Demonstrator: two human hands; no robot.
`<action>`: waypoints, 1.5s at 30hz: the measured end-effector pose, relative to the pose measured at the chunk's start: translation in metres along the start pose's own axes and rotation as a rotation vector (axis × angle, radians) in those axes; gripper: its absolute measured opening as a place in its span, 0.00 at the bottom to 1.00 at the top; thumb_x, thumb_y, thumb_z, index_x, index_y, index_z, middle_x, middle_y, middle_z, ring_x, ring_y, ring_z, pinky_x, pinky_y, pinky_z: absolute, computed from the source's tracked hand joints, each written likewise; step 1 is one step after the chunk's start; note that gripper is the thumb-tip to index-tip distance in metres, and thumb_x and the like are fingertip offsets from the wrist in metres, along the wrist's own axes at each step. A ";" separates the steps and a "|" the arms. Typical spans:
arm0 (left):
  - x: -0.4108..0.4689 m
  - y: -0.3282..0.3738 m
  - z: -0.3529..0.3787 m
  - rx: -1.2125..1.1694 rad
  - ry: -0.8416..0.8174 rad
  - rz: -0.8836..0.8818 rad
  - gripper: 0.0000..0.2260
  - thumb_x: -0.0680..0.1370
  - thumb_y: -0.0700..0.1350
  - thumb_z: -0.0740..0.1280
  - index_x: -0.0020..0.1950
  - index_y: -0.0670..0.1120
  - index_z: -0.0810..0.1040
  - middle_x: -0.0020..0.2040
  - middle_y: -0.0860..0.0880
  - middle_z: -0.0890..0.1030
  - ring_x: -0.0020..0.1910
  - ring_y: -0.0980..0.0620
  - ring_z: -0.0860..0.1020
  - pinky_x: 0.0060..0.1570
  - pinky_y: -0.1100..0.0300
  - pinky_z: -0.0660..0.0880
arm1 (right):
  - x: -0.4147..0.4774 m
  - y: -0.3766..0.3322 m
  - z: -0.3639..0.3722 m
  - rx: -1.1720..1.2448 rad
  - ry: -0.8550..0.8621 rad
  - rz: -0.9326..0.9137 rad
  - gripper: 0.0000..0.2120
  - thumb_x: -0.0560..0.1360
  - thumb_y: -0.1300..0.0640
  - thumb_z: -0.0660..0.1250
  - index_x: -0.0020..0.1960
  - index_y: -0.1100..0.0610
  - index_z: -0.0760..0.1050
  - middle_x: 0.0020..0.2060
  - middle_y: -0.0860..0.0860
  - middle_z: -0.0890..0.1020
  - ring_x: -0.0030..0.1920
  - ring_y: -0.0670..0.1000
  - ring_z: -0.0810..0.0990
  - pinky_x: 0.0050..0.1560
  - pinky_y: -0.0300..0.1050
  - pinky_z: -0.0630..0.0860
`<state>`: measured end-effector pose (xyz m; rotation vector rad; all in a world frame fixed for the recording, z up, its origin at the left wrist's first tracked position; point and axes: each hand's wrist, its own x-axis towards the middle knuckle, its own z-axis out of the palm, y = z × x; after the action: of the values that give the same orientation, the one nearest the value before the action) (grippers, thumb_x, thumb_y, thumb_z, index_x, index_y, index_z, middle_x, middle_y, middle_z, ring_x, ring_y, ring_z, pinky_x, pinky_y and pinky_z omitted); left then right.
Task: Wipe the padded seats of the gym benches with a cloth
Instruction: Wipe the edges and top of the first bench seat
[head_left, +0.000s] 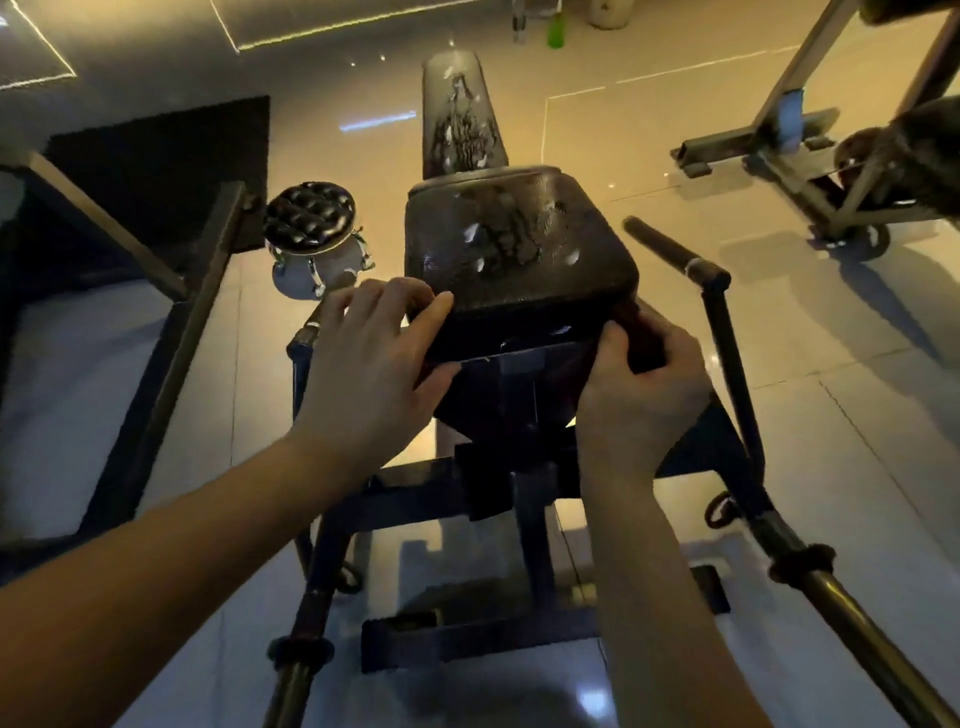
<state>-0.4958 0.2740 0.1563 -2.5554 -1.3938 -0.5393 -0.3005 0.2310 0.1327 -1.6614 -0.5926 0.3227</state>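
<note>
Nearest the camera, two bare forearms are reaching forward over the dark metal frame (415, 493) of a gym bench, whose side bars (727, 338) are running out to either side. The left hand (379, 358) is resting on the front left corner of the seat pad (519, 249), its fingers lying nearly straight over the pad's edge and its thumb stretching along the lower rim. The right hand (639, 379) is curling around a bunched dark red cloth (641, 332) and pressing it against the front right corner of the same pad, so the two hands are sitting well apart at opposite corners. The pad's black cover is showing worn, peeling patches. Just beyond it, the narrower back pad (462, 119) is stretching away, also scuffed. To the left of the seat, a round tufted stool (310, 213) is standing on the glossy tiled floor (623, 130), with a dark mat (156, 166) lying behind it. Farther right, another machine's grey frame (810, 135) is standing, and a small green bottle (557, 28) is sitting at the far edge.
</note>
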 end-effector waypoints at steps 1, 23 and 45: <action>-0.003 -0.004 0.004 -0.014 0.001 -0.002 0.26 0.77 0.53 0.69 0.71 0.40 0.76 0.63 0.40 0.78 0.62 0.38 0.75 0.62 0.40 0.68 | -0.012 0.000 0.006 -0.007 -0.006 -0.021 0.10 0.78 0.54 0.70 0.58 0.55 0.81 0.50 0.47 0.81 0.52 0.43 0.79 0.54 0.38 0.78; -0.009 -0.018 0.022 -0.237 0.130 0.074 0.20 0.79 0.42 0.65 0.69 0.36 0.77 0.59 0.38 0.79 0.57 0.41 0.72 0.54 0.54 0.67 | -0.023 -0.004 0.011 -0.245 -0.101 -0.236 0.09 0.78 0.57 0.70 0.58 0.56 0.80 0.50 0.47 0.79 0.51 0.45 0.78 0.53 0.44 0.80; 0.011 -0.028 0.009 -0.331 0.112 0.070 0.12 0.77 0.42 0.70 0.58 0.38 0.85 0.49 0.41 0.83 0.45 0.43 0.78 0.44 0.57 0.71 | -0.052 -0.011 0.026 -0.197 -0.250 -0.158 0.09 0.78 0.56 0.70 0.56 0.46 0.75 0.48 0.38 0.74 0.51 0.40 0.76 0.53 0.36 0.75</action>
<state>-0.5118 0.3006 0.1515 -2.7595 -1.2620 -0.9561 -0.3594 0.2251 0.1322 -1.7628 -0.9635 0.3688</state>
